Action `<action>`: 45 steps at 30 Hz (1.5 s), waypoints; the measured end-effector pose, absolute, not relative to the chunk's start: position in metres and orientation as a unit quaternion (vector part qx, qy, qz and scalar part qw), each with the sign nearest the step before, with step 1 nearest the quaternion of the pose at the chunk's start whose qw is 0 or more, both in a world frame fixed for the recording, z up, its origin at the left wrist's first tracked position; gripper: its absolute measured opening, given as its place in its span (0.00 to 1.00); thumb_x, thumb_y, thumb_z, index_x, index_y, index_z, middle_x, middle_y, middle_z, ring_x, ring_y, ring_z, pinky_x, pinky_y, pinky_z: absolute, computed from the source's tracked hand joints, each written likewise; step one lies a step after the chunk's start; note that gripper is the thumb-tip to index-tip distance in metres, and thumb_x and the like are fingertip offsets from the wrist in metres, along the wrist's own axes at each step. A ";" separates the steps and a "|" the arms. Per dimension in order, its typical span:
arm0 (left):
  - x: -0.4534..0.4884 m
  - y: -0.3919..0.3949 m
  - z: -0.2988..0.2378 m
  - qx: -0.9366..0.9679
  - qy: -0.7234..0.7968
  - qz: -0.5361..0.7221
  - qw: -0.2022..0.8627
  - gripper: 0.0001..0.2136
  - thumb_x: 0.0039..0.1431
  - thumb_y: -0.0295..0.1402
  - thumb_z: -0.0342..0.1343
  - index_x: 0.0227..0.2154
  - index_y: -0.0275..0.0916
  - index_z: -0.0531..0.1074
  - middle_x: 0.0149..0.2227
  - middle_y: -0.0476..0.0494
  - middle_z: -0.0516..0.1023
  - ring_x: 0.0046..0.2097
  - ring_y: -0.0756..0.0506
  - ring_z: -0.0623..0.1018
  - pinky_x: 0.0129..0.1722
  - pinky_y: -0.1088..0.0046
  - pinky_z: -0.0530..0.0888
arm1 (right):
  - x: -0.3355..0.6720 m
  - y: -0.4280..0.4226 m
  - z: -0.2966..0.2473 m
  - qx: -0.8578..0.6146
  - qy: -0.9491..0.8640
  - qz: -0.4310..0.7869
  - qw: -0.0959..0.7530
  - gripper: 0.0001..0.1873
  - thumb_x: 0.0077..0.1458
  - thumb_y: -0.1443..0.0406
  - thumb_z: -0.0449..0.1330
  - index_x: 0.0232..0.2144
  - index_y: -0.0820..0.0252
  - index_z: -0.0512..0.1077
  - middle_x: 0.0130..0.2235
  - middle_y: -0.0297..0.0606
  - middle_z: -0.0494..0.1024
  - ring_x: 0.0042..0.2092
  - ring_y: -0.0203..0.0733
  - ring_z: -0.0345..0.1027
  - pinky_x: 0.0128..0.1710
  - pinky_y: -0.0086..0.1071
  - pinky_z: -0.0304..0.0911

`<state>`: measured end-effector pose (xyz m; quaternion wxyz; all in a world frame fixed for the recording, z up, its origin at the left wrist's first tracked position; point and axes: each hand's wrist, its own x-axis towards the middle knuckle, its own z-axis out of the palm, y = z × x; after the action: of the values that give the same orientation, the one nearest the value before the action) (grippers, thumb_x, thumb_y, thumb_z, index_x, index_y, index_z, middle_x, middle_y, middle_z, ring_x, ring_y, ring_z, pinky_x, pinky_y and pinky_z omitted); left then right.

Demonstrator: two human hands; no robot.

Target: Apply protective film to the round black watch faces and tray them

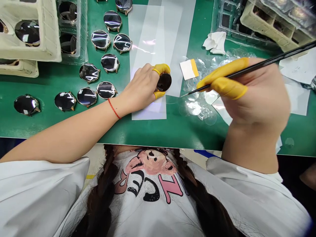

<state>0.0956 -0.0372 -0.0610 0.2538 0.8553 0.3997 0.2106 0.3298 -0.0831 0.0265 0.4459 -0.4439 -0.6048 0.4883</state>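
Note:
My left hand (144, 86) pinches a round black watch case (164, 82) between fingers in yellow finger cots, holding it over a clear plastic sheet (148, 39) on the green mat (172, 131). My right hand (249, 89), also in yellow cots, grips thin black tweezers (247, 69) whose tip points at the watch case, a short way to its right. Peeled clear round films (201, 110) lie under the tweezers' tip.
Several round watch cases (106, 90) lie in rows on the mat at the left. Pulp trays (29, 33) with more cases stand at the far left, other trays (274, 23) at the far right. A white-yellow tab (189, 68) and a crumpled wipe (216, 42) lie nearby.

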 end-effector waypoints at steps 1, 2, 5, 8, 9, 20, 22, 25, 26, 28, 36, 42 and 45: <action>0.096 -0.038 -0.058 0.854 0.402 0.202 0.261 0.21 0.59 0.32 0.59 0.54 0.38 0.66 0.53 0.35 0.71 0.56 0.33 0.70 0.59 0.50 0.66 | 0.331 -0.084 0.028 -0.437 -0.593 0.478 0.478 0.03 0.51 0.66 0.72 0.31 0.56 0.83 0.31 0.29 0.82 0.34 0.33 0.76 0.38 0.30 0.72; 0.097 -0.038 -0.055 0.852 0.404 0.200 0.268 0.21 0.58 0.32 0.59 0.54 0.39 0.66 0.53 0.36 0.71 0.56 0.33 0.71 0.59 0.51 0.66 | 0.330 -0.084 0.028 -0.434 -0.582 0.472 0.501 0.03 0.50 0.65 0.72 0.31 0.55 0.83 0.30 0.28 0.82 0.34 0.33 0.76 0.38 0.30 0.72; 0.099 -0.043 -0.045 0.840 0.403 0.230 0.280 0.21 0.58 0.33 0.60 0.55 0.42 0.65 0.54 0.39 0.72 0.56 0.36 0.73 0.59 0.55 0.66 | 0.323 -0.085 0.024 -0.434 -0.558 0.483 0.517 0.03 0.50 0.62 0.72 0.29 0.53 0.82 0.28 0.26 0.80 0.34 0.33 0.77 0.38 0.31 0.72; 0.099 -0.050 -0.037 0.839 0.394 0.252 0.279 0.22 0.58 0.35 0.61 0.54 0.44 0.65 0.54 0.41 0.72 0.57 0.37 0.72 0.61 0.56 0.65 | 0.318 -0.086 0.021 -0.438 -0.544 0.510 0.501 0.04 0.51 0.60 0.71 0.30 0.51 0.82 0.29 0.25 0.80 0.36 0.34 0.77 0.40 0.31 0.72; 0.099 -0.053 -0.035 0.840 0.392 0.253 0.278 0.22 0.57 0.36 0.62 0.54 0.44 0.65 0.54 0.41 0.72 0.58 0.37 0.72 0.62 0.55 0.64 | 0.318 -0.086 0.020 -0.438 -0.543 0.515 0.499 0.04 0.51 0.60 0.71 0.30 0.51 0.82 0.30 0.25 0.80 0.35 0.33 0.77 0.39 0.30 0.72; 0.099 -0.059 -0.029 0.844 0.390 0.259 0.261 0.23 0.58 0.37 0.61 0.55 0.44 0.64 0.55 0.40 0.72 0.58 0.36 0.72 0.63 0.53 0.63 | 0.325 -0.077 0.020 -0.447 -0.546 0.499 0.502 0.03 0.52 0.64 0.71 0.27 0.51 0.82 0.28 0.22 0.80 0.33 0.28 0.75 0.37 0.27 0.69; 0.098 -0.060 -0.029 0.844 0.390 0.260 0.262 0.23 0.58 0.38 0.61 0.55 0.44 0.64 0.55 0.40 0.72 0.59 0.36 0.71 0.63 0.53 0.62 | 0.325 -0.076 0.019 -0.448 -0.543 0.501 0.503 0.03 0.51 0.63 0.71 0.26 0.52 0.82 0.28 0.22 0.80 0.33 0.27 0.74 0.37 0.26 0.68; 0.098 -0.060 -0.030 0.843 0.390 0.262 0.263 0.23 0.59 0.41 0.62 0.55 0.45 0.64 0.56 0.40 0.71 0.60 0.36 0.71 0.64 0.52 0.62 | 0.326 -0.074 0.018 -0.450 -0.543 0.499 0.503 0.03 0.51 0.62 0.71 0.27 0.52 0.82 0.28 0.22 0.80 0.32 0.26 0.73 0.37 0.26 0.67; 0.098 -0.060 -0.031 0.843 0.391 0.262 0.261 0.24 0.59 0.42 0.62 0.56 0.45 0.63 0.56 0.40 0.71 0.60 0.36 0.71 0.64 0.52 0.62 | 0.327 -0.074 0.018 -0.455 -0.543 0.496 0.502 0.03 0.51 0.62 0.71 0.27 0.52 0.82 0.28 0.22 0.80 0.32 0.27 0.73 0.37 0.26 0.67; 0.098 -0.060 -0.032 0.843 0.392 0.263 0.257 0.24 0.60 0.43 0.61 0.56 0.45 0.63 0.55 0.40 0.71 0.59 0.36 0.71 0.64 0.52 0.62 | 0.327 -0.073 0.017 -0.464 -0.544 0.489 0.500 0.04 0.51 0.60 0.71 0.27 0.51 0.81 0.28 0.21 0.79 0.33 0.27 0.73 0.37 0.27 0.67; 0.100 -0.063 -0.025 0.831 0.411 0.250 0.279 0.22 0.60 0.43 0.60 0.55 0.45 0.64 0.55 0.39 0.71 0.60 0.35 0.70 0.65 0.49 0.59 | 0.326 -0.073 0.015 -0.458 -0.544 0.486 0.508 0.02 0.51 0.64 0.70 0.27 0.53 0.81 0.28 0.23 0.80 0.32 0.29 0.73 0.37 0.28 0.68; 0.100 -0.063 -0.023 0.821 0.414 0.252 0.301 0.24 0.58 0.45 0.61 0.55 0.45 0.65 0.54 0.39 0.71 0.61 0.34 0.68 0.66 0.46 0.58 | 0.324 -0.073 0.016 -0.456 -0.538 0.489 0.512 0.03 0.51 0.65 0.71 0.26 0.54 0.81 0.28 0.26 0.80 0.32 0.32 0.74 0.36 0.30 0.67; 0.101 -0.064 -0.022 0.821 0.416 0.251 0.301 0.23 0.58 0.44 0.61 0.54 0.45 0.65 0.54 0.39 0.71 0.61 0.34 0.68 0.66 0.46 0.58 | 0.325 -0.073 0.016 -0.449 -0.535 0.496 0.516 0.03 0.51 0.67 0.70 0.27 0.55 0.81 0.28 0.27 0.80 0.32 0.31 0.74 0.36 0.29 0.66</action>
<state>0.1006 -0.0636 -0.0221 0.3006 0.8209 0.4156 0.2512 0.3245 -0.0732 0.0162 0.5160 -0.4489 -0.5350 0.4960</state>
